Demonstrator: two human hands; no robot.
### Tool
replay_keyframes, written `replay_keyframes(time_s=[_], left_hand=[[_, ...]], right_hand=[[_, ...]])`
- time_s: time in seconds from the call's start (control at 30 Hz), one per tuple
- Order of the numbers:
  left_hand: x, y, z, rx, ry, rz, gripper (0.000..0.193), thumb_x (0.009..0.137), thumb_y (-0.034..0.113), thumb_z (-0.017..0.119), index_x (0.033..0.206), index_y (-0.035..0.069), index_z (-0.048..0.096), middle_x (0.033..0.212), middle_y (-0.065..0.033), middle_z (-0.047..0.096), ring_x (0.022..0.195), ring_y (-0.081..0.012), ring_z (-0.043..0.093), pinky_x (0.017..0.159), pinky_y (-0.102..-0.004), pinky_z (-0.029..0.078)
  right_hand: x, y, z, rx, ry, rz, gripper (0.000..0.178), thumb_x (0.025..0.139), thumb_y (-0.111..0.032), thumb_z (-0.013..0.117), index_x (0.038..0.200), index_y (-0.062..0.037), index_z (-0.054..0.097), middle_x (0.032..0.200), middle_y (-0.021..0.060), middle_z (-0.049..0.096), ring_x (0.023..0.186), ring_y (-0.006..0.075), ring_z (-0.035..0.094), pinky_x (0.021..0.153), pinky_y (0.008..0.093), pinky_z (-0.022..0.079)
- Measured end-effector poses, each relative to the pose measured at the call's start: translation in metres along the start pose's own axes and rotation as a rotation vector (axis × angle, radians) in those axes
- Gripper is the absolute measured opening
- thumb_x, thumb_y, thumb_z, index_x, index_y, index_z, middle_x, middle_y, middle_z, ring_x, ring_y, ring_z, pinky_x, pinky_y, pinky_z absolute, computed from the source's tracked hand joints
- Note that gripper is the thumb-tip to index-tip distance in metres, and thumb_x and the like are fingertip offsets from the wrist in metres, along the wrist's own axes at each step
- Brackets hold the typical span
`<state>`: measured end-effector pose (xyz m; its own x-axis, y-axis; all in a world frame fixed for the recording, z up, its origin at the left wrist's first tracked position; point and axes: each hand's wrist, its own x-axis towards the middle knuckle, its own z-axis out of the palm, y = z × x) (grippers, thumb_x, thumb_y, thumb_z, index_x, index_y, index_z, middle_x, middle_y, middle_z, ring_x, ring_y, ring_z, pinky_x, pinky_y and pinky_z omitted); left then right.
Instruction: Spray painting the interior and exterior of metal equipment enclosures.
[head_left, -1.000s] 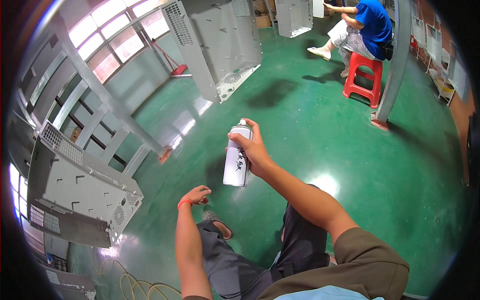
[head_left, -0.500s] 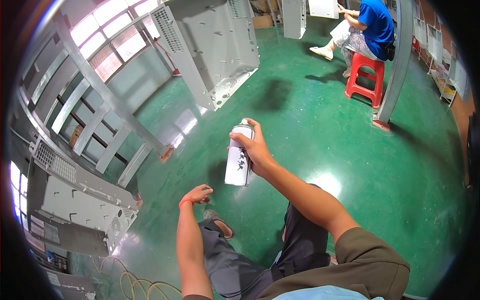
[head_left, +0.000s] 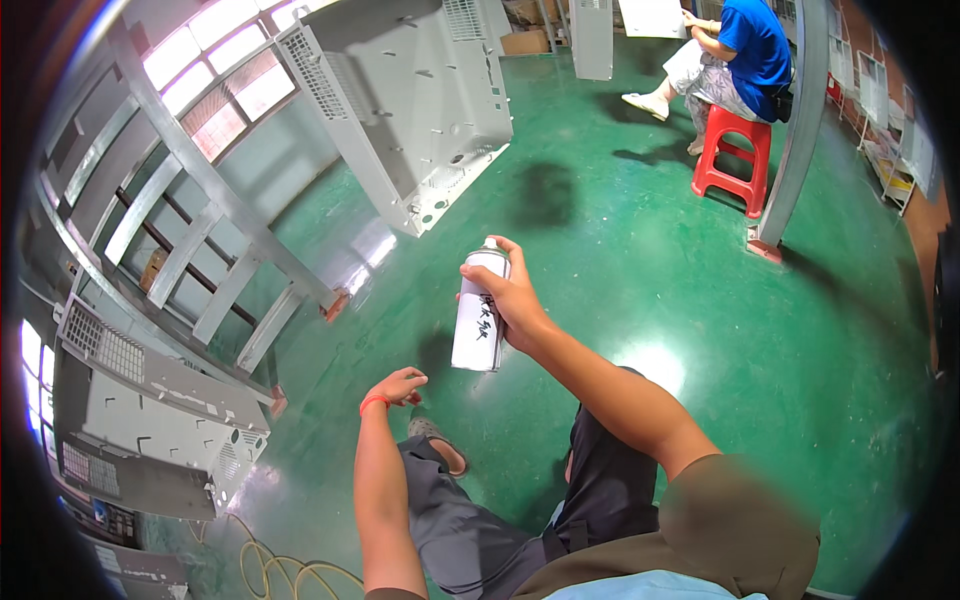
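In front of my body, my right hand [head_left: 513, 298] grips a white spray can [head_left: 476, 330] with dark handwriting on its side. The can is nearly upright, its nozzle at the top by my fingers. Lower and to the left, my left hand [head_left: 398, 386] has its fingers loosely bent and apart, with nothing in it. A red band circles that wrist. Beyond the can, a large grey sheet-metal housing [head_left: 415, 110] with vent grids and punched holes stands clear of the floor; its top is cut off.
More grey housings [head_left: 150, 415] are at the left, near a metal frame [head_left: 215, 215] with slats. A yellowish hose [head_left: 270, 568] coils on the green floor [head_left: 600, 270]. At the far right a person in blue [head_left: 752, 50] sits on a red stool [head_left: 732, 160] beside a grey post [head_left: 797, 130].
The large grey housing has shifted left, turned slightly, and its lower corner sits lower. The left housing has moved slightly leftward. My hands and the can are almost unmoved.
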<state>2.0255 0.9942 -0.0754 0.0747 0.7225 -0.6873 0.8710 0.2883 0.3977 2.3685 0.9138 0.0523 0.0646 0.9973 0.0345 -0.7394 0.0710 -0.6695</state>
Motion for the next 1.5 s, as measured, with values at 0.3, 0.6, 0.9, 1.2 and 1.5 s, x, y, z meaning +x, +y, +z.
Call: replay_keyframes(time_s=[0.3, 0.6, 0.9, 1.2, 1.5], left_hand=[[0.007, 0.007, 0.002, 0.009, -0.002, 0.014, 0.051, 0.102, 0.052, 0.063, 0.140, 0.018, 0.058, 0.109, -0.0112, 0.078, 0.100, -0.0209, 0.075, 0.088, -0.0383, 0.053], [0.012, 0.014, 0.006, 0.009, 0.006, 0.013, 0.051, 0.102, 0.051, 0.063, 0.141, 0.018, 0.058, 0.109, -0.0115, 0.078, 0.099, -0.0204, 0.075, 0.087, -0.0378, 0.054], [0.018, 0.021, 0.007, 0.011, 0.004, 0.011, 0.052, 0.101, 0.051, 0.064, 0.141, 0.018, 0.058, 0.111, -0.0110, 0.078, 0.100, -0.0211, 0.075, 0.090, -0.0396, 0.054], [0.045, 0.037, 0.002, 0.018, 0.031, 0.063, 0.049, 0.101, 0.051, 0.064, 0.137, 0.018, 0.060, 0.107, -0.0094, 0.078, 0.098, -0.0181, 0.075, 0.076, -0.0347, 0.051], [0.069, 0.061, 0.002, -0.008, 0.021, 0.040, 0.054, 0.102, 0.051, 0.061, 0.143, 0.016, 0.057, 0.117, -0.0093, 0.076, 0.102, -0.0201, 0.074, 0.086, -0.0370, 0.054]], right_hand=[[0.006, -0.003, -0.009, -0.013, -0.015, 0.016, 0.079, 0.092, -0.015, 0.080, 0.152, -0.0206, 0.030, 0.109, 0.0098, 0.062, 0.080, 0.0228, 0.072, 0.063, 0.0413, 0.064], [0.011, -0.005, -0.016, -0.031, -0.029, 0.022, 0.078, 0.092, -0.014, 0.079, 0.152, -0.0216, 0.030, 0.109, 0.0100, 0.062, 0.081, 0.0231, 0.072, 0.063, 0.0413, 0.064], [0.015, -0.008, -0.021, -0.042, -0.034, 0.029, 0.077, 0.091, -0.015, 0.080, 0.151, -0.0217, 0.031, 0.110, 0.0097, 0.061, 0.083, 0.0231, 0.072, 0.064, 0.0411, 0.064], [0.055, -0.044, -0.014, -0.374, -0.150, -0.499, 0.074, 0.092, -0.011, 0.079, 0.151, -0.0187, 0.035, 0.111, 0.0082, 0.061, 0.089, 0.0188, 0.068, 0.076, 0.0369, 0.061], [0.162, -0.138, 0.071, -0.508, -0.102, -1.136, 0.069, 0.088, -0.008, 0.082, 0.145, -0.0107, 0.043, 0.112, 0.0087, 0.063, 0.094, 0.0179, 0.066, 0.083, 0.0330, 0.057]])
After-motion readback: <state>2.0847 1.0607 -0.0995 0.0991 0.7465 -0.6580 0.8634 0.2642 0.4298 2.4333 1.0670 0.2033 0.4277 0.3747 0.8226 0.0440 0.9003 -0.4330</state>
